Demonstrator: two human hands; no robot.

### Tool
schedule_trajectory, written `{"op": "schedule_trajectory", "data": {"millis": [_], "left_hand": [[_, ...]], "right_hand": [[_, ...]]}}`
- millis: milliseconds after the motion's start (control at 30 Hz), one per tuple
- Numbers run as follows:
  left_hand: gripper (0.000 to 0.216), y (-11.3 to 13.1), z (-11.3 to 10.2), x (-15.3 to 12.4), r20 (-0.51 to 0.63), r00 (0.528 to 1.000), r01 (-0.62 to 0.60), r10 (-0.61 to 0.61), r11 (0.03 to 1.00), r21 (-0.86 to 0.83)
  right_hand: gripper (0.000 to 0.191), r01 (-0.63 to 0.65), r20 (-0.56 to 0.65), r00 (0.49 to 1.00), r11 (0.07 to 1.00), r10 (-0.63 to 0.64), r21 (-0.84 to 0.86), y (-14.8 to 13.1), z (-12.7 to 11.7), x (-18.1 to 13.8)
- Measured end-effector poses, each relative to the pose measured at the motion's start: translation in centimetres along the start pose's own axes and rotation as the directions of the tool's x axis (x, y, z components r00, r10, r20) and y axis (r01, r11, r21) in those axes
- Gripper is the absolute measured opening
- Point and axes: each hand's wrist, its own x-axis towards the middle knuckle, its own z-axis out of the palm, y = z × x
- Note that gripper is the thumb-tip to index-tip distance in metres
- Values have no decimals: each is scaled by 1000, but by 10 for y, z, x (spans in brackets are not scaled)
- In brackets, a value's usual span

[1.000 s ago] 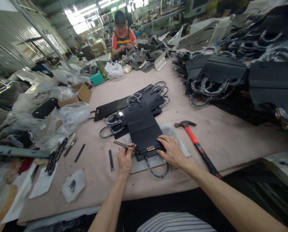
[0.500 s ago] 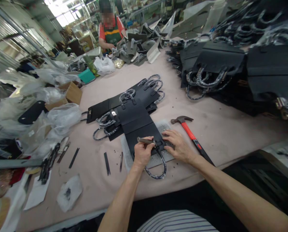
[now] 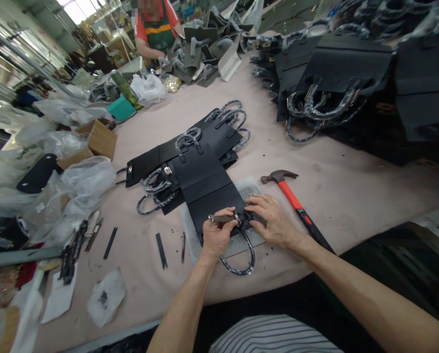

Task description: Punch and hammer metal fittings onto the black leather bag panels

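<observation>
My left hand (image 3: pixel 215 238) is closed around a slim metal punch tool (image 3: pixel 222 218), its tip at the front edge of a black leather bag panel (image 3: pixel 214 198). My right hand (image 3: pixel 271 221) lies on that same panel just right of the tool, fingers bent and pressing down. The panel rests on a grey cutting pad (image 3: pixel 251 189). A wrapped bag handle (image 3: pixel 241 262) loops out from under my hands toward the table edge.
A red-handled hammer (image 3: pixel 295 203) lies right of my hands. More black panels with handles (image 3: pixel 190 147) stack behind. Small black strips (image 3: pixel 161 250) and tools lie left. Finished black bags (image 3: pixel 344 73) pile at the right. A person (image 3: pixel 153 29) works at the far end.
My left hand has carried the metal tool from the panel's left edge to its front middle, beside my right hand. The view has tilted down and shifted.
</observation>
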Motion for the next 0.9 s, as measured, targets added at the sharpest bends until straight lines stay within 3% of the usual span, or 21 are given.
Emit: {"op": "schedule_trajectory", "data": {"millis": [133, 367, 900], "left_hand": [[13, 0, 0, 0, 15, 1000, -14, 13, 999, 34], [9, 0, 4, -4, 36, 988, -156, 152, 979, 133], [8, 6, 3, -6, 64, 983, -182, 173, 966, 184]], "right_hand": [[42, -26, 13, 1000, 1000, 26, 16, 0, -1, 0], [40, -27, 8, 1000, 999, 27, 22, -2, -2, 1], [35, -35, 0, 999, 999, 35, 25, -3, -2, 1]]}}
